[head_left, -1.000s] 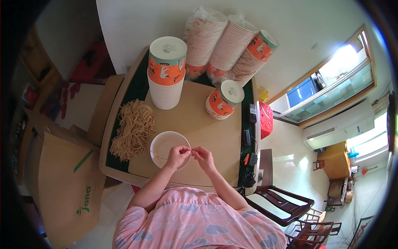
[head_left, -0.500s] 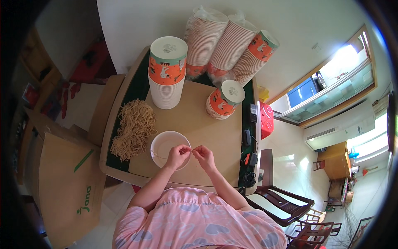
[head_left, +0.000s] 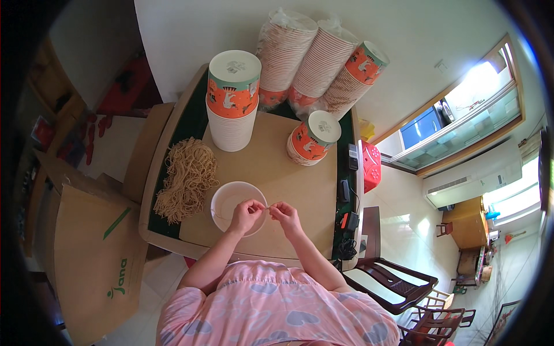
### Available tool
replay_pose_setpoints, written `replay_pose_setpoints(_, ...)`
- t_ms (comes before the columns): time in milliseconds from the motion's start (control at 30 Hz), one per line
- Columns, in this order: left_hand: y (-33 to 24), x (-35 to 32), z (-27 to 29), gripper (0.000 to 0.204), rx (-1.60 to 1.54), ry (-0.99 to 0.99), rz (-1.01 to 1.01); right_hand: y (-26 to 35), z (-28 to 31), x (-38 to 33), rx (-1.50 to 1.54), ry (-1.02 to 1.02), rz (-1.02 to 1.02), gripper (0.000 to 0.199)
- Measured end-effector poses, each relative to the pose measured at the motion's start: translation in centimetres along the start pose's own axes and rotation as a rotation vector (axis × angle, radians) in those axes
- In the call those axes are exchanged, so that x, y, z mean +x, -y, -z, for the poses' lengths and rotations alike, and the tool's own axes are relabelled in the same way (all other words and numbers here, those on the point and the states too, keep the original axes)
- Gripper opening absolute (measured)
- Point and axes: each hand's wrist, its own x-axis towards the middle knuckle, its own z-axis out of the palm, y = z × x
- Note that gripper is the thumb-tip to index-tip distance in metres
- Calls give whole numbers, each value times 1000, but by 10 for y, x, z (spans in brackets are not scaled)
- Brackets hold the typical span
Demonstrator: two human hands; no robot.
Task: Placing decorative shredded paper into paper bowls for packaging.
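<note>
My left hand (head_left: 247,216) and my right hand (head_left: 285,217) meet over the right rim of a white paper bucket (head_left: 226,199), fingertips pinched close together. Between them runs a short bit of thin tan string (head_left: 266,209); its ends are hard to make out. The bucket stands with its mouth up, and a faint strand seems to lie inside. To its left is a loose heap of tan string (head_left: 186,180). Beyond stands a tall stack of upturned paper buckets (head_left: 232,124), the top one orange and green. A shorter upturned stack (head_left: 309,144) is to the right.
Several plastic-wrapped bucket stacks (head_left: 288,55) lean against the wall at the table's back. Chargers and cables (head_left: 348,222) line the right table edge (head_left: 340,254). A big cardboard box (head_left: 95,248) stands at the left, and a dark wooden chair (head_left: 398,282) at the right.
The paper bucket has shifted very slightly to the right. Both hands keep almost the same place and their pinch, with only small finger movements.
</note>
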Motion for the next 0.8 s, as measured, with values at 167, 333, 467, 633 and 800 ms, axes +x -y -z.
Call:
replay_pose_setpoints(167, -6, 0, -1, 6, 3, 10, -6, -1, 0, 1, 7, 9, -17, 12)
replay_pose_setpoints(333, -1, 1, -3, 6, -31, -2, 17, -1, -1, 1, -15, 28, -8, 11)
replay_pose_setpoints(467, -1, 1, -3, 4, -48, -2, 7, 0, -1, 0, -7, 32, -7, 10)
replay_pose_setpoints(633, 2, 0, -4, 4, -78, -2, 61, 0, -2, 0, -81, 23, 10, 9)
replay_pose_setpoints(800, -2, 0, -3, 5, -77, 19, 32, 1, -1, 0, -107, 22, -6, 10)
